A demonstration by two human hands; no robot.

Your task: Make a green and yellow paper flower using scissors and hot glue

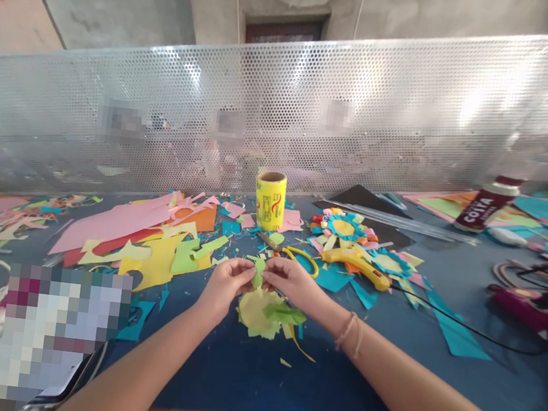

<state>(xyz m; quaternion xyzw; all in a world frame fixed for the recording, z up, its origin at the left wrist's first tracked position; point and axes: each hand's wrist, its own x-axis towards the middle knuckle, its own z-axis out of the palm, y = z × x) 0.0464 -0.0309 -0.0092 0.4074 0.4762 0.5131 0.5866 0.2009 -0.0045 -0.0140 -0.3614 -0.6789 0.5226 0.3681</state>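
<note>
Between my two hands is a small light green paper piece [259,274], upright above the table. My left hand [229,283] pinches its left side, and my right hand [290,280] pinches its right side. Just below them on the table lies a pale yellow-green paper shape [252,313] with darker green pieces [284,313] on it. Scissors with yellow handles [314,263] rest behind my right hand. Farther right is a yellow glue gun [359,264] with a black cord.
A yellow roll [270,202] stands behind my hands. Coloured paper scraps [149,260] spread left; paper flowers [343,226] lie right. A COSTA bottle [489,205] leans at the back right, near a purple power strip [533,314]. A perforated metal divider [284,114] runs behind.
</note>
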